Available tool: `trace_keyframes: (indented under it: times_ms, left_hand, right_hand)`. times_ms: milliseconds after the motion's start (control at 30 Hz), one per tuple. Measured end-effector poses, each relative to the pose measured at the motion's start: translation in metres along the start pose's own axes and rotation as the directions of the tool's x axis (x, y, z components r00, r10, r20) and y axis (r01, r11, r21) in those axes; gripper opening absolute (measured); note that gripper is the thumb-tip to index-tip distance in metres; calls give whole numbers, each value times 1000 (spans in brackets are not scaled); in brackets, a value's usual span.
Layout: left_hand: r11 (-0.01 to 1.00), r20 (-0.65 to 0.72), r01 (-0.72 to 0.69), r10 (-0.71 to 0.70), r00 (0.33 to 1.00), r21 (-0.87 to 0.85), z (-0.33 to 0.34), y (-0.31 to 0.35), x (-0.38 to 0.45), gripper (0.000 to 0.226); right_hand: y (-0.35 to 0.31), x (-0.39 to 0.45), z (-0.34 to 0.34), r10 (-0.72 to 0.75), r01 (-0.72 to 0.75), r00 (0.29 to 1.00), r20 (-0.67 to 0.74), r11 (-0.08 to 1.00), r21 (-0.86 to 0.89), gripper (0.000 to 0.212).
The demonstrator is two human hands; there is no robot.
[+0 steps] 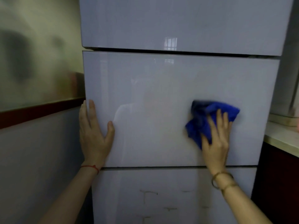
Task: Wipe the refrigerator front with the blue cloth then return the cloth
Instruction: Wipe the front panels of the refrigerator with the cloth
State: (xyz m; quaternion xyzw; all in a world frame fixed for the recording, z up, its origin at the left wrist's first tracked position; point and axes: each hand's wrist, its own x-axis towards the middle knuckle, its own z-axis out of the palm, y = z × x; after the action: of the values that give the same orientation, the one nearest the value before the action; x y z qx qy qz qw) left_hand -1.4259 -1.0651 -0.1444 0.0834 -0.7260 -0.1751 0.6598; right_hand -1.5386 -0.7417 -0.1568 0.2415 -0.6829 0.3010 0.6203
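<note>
A glossy white refrigerator point(161, 88) with three stacked doors fills the view. My right hand point(216, 139) presses a crumpled blue cloth point(203, 120) flat against the right part of the middle door; the cloth is blurred by motion. My left hand point(93, 135) rests flat on the left edge of the same door, fingers apart around the edge, holding nothing. A red string circles the left wrist and a gold bangle the right.
A wall with a dark red band point(40, 110) runs along the left of the refrigerator. On the right a pale countertop point(281, 139) over a dark cabinet stands close to the refrigerator's side. Faint marks show on the bottom door point(161, 201).
</note>
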Motion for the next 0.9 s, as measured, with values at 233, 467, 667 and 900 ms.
trace_keyframes:
  times_ms: [233,467,667,900]
  left_hand:
    - [1000,-4,7,-7,1000,5,1,1,0,73]
    - [1000,23,-6,6,1000,-10,-2,-4,0,73]
    - [1000,16,9,-8,1000,-30,-1,0,1,73]
    - [999,20,-9,9,1000,-34,0,-5,2,74]
  right_hand:
    - [-98,122,46,-218,219,974,-61,976,12,47]
    - [-81,-5,36,-589,593,770,245,803,64,57]
    - [-85,74,36,-185,184,983,15,981,59,44]
    - [-135,31,62,-456,452,877,153,890,60,57]
